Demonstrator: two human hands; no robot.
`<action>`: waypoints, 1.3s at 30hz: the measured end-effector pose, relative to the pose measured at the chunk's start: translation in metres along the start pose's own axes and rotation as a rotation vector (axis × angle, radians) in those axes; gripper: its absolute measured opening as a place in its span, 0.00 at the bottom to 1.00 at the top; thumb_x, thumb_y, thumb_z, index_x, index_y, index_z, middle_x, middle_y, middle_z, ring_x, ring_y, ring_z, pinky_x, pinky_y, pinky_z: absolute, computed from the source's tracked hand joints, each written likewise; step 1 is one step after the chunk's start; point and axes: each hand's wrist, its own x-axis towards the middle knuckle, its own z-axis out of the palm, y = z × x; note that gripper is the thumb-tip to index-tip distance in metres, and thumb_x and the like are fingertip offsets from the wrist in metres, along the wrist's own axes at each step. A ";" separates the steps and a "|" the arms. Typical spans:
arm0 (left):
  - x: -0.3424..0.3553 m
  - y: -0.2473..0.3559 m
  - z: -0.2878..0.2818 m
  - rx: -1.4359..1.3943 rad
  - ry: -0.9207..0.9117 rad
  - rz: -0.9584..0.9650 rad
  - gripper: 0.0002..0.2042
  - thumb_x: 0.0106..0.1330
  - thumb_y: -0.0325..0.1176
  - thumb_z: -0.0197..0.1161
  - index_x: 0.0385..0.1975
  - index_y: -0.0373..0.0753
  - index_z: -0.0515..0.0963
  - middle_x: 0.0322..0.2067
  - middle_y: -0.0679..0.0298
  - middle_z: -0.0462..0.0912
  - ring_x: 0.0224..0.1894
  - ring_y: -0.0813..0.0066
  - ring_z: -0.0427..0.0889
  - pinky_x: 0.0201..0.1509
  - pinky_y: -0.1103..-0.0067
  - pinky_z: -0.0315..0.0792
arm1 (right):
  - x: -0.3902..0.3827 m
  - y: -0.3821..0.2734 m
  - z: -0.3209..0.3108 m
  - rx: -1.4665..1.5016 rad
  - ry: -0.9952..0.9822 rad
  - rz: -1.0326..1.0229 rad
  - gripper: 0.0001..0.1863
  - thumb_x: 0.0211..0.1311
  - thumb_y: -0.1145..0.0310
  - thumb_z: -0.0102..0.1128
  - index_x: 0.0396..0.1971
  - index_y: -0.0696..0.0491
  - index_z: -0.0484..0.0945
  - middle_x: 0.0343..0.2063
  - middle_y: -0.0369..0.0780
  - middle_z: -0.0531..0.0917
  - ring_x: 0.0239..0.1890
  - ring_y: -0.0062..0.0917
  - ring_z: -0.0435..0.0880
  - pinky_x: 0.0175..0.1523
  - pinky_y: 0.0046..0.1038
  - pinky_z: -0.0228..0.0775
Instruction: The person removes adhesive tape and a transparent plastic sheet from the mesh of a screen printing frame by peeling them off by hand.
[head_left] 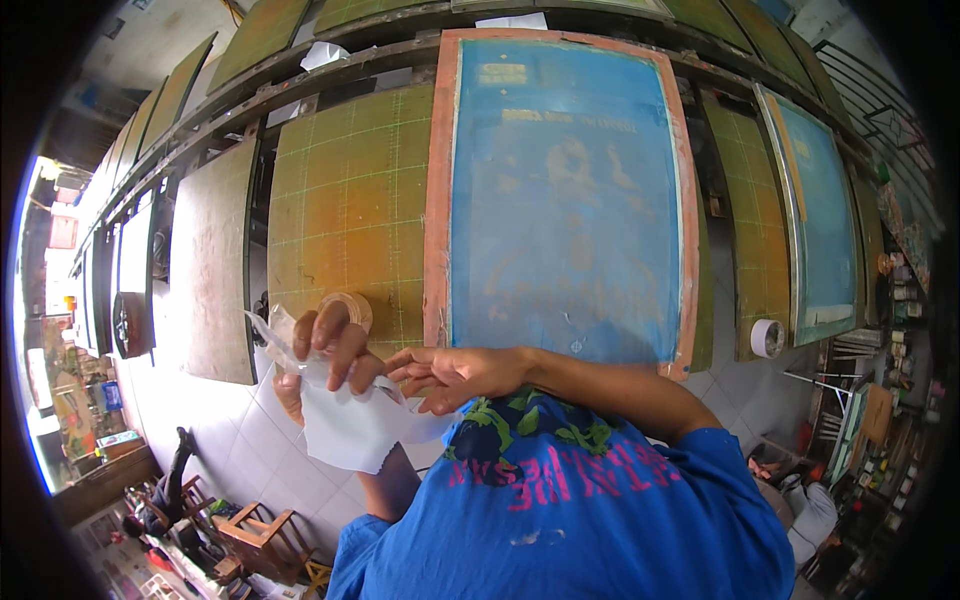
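The left hand [345,352] is closed on a sheet of white paper [350,432], fingers bent over its top, thumb side partly behind it. A translucent strip [280,328] sticks out above the same fingers toward the upper left. The right hand [472,374] lies loosely open, fingers slightly curled and pointing left, with no clear grip; I cannot tell whether its fingertips touch the paper.

The paper is held up just off the near edge of the green board [350,190], directly below the left fingers and to the left of the right ones. Its longer side seems to hang downward, toward the person. The left hand, already on it, is the nearer; the right is just beside it.

A tape roll [357,304] sits by the board's near edge, partly hidden by the left fingers. To its right, the blue screen [570,230] has its near edge just beyond the right wrist and forearm. A white roll [767,339] stands farther right, at the near edge of another board [757,220].

The left thumb's hold is hard to make out, and so is whether the white piece under the right hand belongs to the same sheet. The right forearm covers part of the screen's near edge.
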 end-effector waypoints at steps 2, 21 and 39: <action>0.001 0.003 -0.002 0.031 -0.025 0.035 0.12 0.62 0.31 0.62 0.40 0.39 0.67 0.41 0.60 0.64 0.35 0.72 0.68 0.32 0.74 0.65 | -0.001 0.006 0.002 -0.035 0.017 -0.005 0.49 0.67 0.63 0.71 0.78 0.57 0.46 0.71 0.49 0.67 0.74 0.32 0.65 0.76 0.36 0.60; -0.012 0.011 -0.053 1.508 0.077 -0.282 0.58 0.48 0.57 0.83 0.74 0.29 0.59 0.63 0.53 0.75 0.63 0.66 0.76 0.70 0.69 0.66 | 0.006 -0.039 0.014 -0.353 0.928 -0.390 0.10 0.66 0.79 0.69 0.44 0.58 0.79 0.41 0.37 0.86 0.48 0.17 0.84 0.56 0.24 0.77; 0.023 -0.028 -0.136 1.173 0.560 0.010 0.12 0.71 0.30 0.47 0.46 0.31 0.74 0.31 0.58 0.82 0.21 0.73 0.79 0.25 0.77 0.75 | -0.059 -0.130 -0.183 -2.125 0.968 0.098 0.07 0.65 0.67 0.67 0.40 0.50 0.88 0.36 0.35 0.84 0.46 0.31 0.83 0.49 0.35 0.79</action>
